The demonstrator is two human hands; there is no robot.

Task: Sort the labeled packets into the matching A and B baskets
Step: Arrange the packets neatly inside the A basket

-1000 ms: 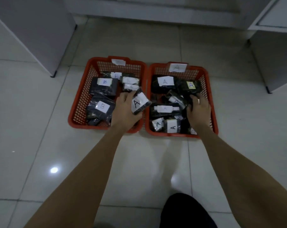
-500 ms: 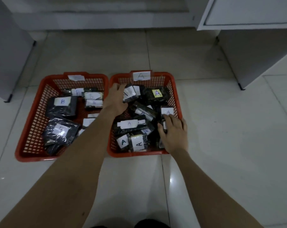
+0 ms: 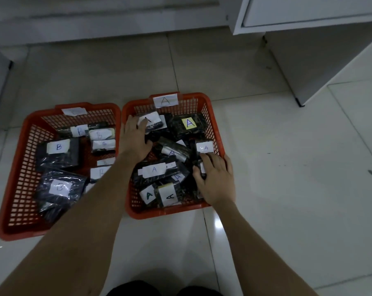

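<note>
Packets in dark crinkly plastic, each with a paper label, fill two orange mesh baskets that sit side by side and touching on the pale glossy floor tiles point(image 3: 287, 189). The A basket point(image 3: 212, 107) is on the right, with a white paper tag marked A clipped to its far rim; the B basket point(image 3: 12, 167) is on the left, and I cannot read the tag on its far rim.

My left hand point(image 3: 135, 139) reaches across into the far left corner of the A basket, fingers spread and lying flat on the A-labeled packet point(image 3: 154, 122) there. My left forearm crosses the near right corner of the B basket and hides part of the packets under it.

My right hand point(image 3: 216, 180) is at the near right of the A basket, fingers curled down into the pile on a dark packet point(image 3: 199, 165); I see a sliver of white label between them, but I cannot tell if they grip or only press it.

Just beyond it lies a white-labeled A packet point(image 3: 204, 147), and at the far side a yellow-labeled A packet point(image 3: 188, 123). A large B packet point(image 3: 57, 154) lies flat in the left basket.

A white cabinet point(image 3: 308, 50) with a black foot stands far right.
</note>
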